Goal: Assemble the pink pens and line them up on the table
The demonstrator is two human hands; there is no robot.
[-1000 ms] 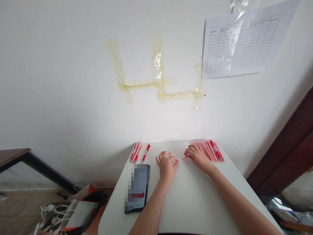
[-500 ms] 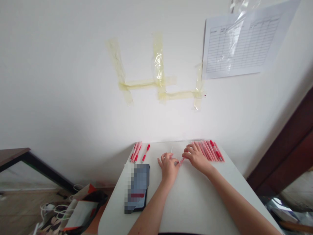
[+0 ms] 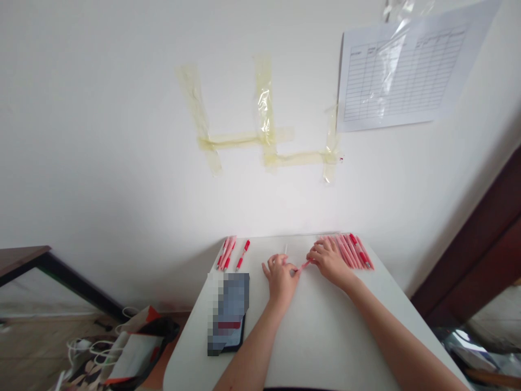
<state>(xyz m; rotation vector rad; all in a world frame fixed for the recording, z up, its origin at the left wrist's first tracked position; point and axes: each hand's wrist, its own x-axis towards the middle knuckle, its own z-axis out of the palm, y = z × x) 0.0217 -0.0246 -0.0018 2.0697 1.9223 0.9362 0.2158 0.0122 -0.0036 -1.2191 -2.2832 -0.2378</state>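
Note:
Between my two hands runs a thin pink stick (image 3: 304, 265), slanting up to the right; its exact kind is too small to tell. My left hand (image 3: 281, 279) pinches its lower end between thumb and forefinger, the other fingers curled loosely. The upper end is in the fingertips of my right hand (image 3: 329, 262), which lies just left of a row of pink sticks (image 3: 345, 251). Among that row lies a red pen (image 3: 359, 251). Behind my left fingers a slim whitish piece (image 3: 285, 248) pokes out, its lower part hidden.
At the white table's (image 3: 325, 336) back left lie a single red pen (image 3: 243, 255) and a small group of red and pink pens (image 3: 226, 253). A phone (image 3: 234, 312), partly blurred, is near the left edge. The wall (image 3: 260, 206) rises behind the table.
My right hand has shifted slightly to the right, and more of the pink stick shows between the hands. My left hand has stayed in place.

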